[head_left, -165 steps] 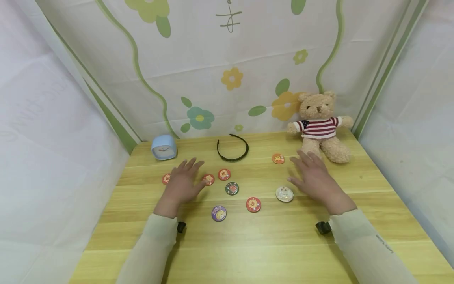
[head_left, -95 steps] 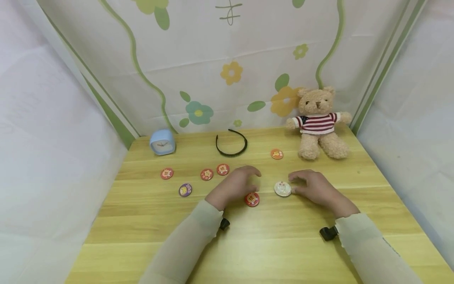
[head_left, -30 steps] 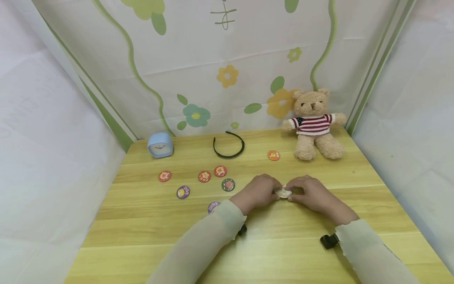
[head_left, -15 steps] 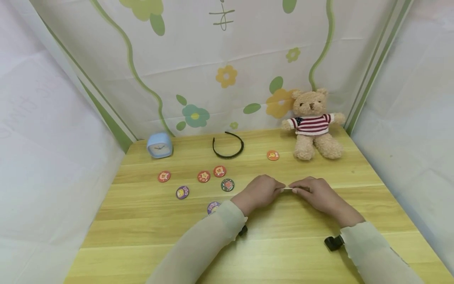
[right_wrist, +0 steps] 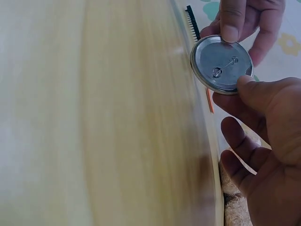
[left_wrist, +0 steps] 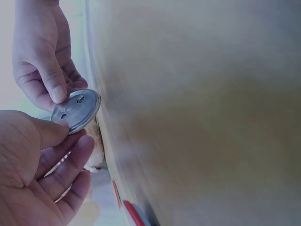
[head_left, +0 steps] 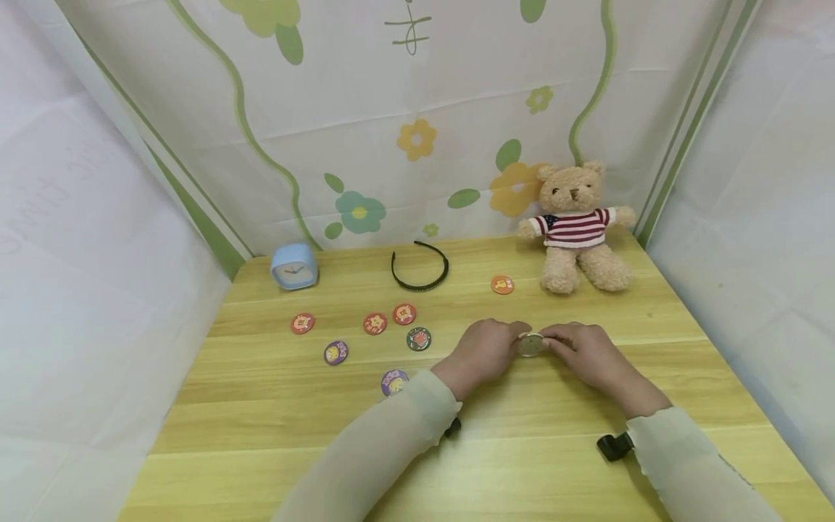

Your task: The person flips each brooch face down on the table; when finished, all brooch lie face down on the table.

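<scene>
A round pin badge (head_left: 531,345) is held between the two hands, tipped so that its back shows. In the right wrist view the silvery metal back of the badge (right_wrist: 223,63) carries a thin safety pin across its middle. My left hand (head_left: 485,351) pinches its left edge between thumb and fingers. On the opposite edge my right hand (head_left: 590,359) pinches with thumb and index finger; its other fingers are loosely bent in the right wrist view. From the left wrist view, both thumbs lie on the back of the badge (left_wrist: 77,108).
Several other badges lie face up to the left, among them a green one (head_left: 419,338) and a purple one (head_left: 394,382) beside the left sleeve. An orange badge (head_left: 502,284), black headband (head_left: 420,288), blue clock (head_left: 295,267) and teddy bear (head_left: 574,228) are farther back.
Both hands came together on the pale badge that lay face up on the table. They picked it up and tilted it; it was edge-on half a second ago, and now its metal back shows.
</scene>
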### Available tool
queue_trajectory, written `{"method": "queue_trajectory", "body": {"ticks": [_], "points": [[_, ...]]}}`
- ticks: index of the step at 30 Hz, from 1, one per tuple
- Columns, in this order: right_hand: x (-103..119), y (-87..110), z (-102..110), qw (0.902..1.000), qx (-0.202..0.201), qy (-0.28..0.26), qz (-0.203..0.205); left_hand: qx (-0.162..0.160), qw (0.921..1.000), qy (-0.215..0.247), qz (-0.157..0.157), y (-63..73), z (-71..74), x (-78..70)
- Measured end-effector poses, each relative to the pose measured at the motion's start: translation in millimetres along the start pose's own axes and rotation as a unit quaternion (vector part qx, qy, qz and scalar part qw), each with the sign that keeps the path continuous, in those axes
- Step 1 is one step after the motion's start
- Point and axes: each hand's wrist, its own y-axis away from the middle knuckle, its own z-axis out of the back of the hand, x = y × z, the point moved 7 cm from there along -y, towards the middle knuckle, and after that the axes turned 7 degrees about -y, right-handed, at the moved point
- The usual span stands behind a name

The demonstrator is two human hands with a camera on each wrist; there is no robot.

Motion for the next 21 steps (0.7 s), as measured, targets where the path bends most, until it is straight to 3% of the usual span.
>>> {"method": "queue_trajectory", "body": {"ticks": [8, 21], "points": [[-5.2, 1.3, 0.4, 1.0, 0.0, -0.002, -0.005, -0.012, 0.9997, -0.006, -0.018, -2.9, -1.6, -6.5], [-17.4, 8.5, -0.8, 0.9992, 0.026, -0.004, -0.032, 0.027, 0.9976, -0.064, -0.006, -7.9, -9.5, -20.7]]}}
